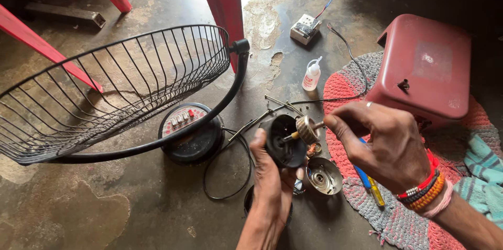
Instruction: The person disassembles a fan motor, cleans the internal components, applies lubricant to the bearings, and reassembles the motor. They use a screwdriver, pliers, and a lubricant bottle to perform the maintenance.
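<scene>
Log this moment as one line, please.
left hand: holds black motor housing | right hand: grips rotor shaft | floor: fan guard, metal end cap

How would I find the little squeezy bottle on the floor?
Start at the big red box on the woven rug. Just left of the rug's edge, on the bare floor, stands the small white bottle. Only it has a pointed nozzle and pink label.

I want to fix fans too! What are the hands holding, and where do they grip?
The left hand cups the black motor shell from below. The right hand pinches the end of the rotor's shaft.
</scene>
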